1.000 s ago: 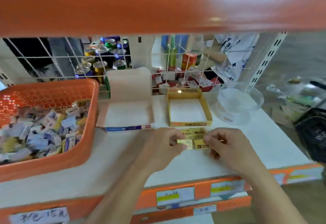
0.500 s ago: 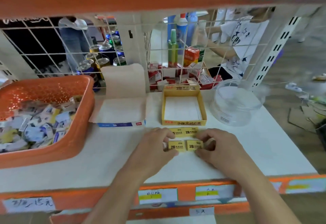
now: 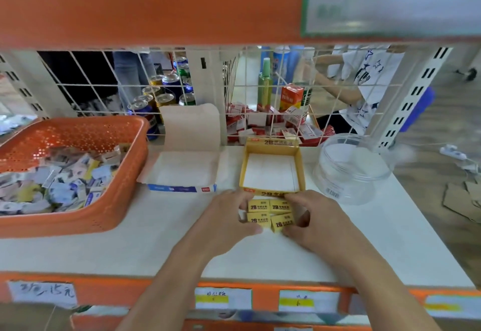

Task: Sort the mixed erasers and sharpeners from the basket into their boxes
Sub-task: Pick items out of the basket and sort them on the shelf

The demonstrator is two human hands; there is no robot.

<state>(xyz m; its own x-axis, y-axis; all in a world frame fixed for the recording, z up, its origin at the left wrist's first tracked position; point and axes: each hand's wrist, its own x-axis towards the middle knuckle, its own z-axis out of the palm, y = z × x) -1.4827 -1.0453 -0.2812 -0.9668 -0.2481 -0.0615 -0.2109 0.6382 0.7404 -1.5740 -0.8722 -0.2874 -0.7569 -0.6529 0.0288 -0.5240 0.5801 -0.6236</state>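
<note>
Several yellow 2B erasers point(image 3: 270, 213) lie in a tight block on the white shelf point(image 3: 156, 250), just in front of the empty yellow box point(image 3: 272, 172). My left hand point(image 3: 229, 217) presses against the block from the left and my right hand point(image 3: 316, 222) from the right, fingers curled round its edges. The front right eraser is tilted. An orange basket point(image 3: 78, 216) at the left holds a heap of mixed erasers and sharpeners point(image 3: 57, 179). An empty white box with a blue front and raised lid point(image 3: 186, 172) stands between basket and yellow box.
A clear plastic jar point(image 3: 348, 169) stands at the right of the yellow box. A white wire grid point(image 3: 260, 96) backs the shelf, with cans, bottles and red packs behind it. An orange shelf point(image 3: 156, 2) hangs overhead. Price labels run along the front edge.
The yellow erasers have been gathered from a loose pair into a two-by-two block, and both hands have closed in on its sides. The view has shifted slightly.
</note>
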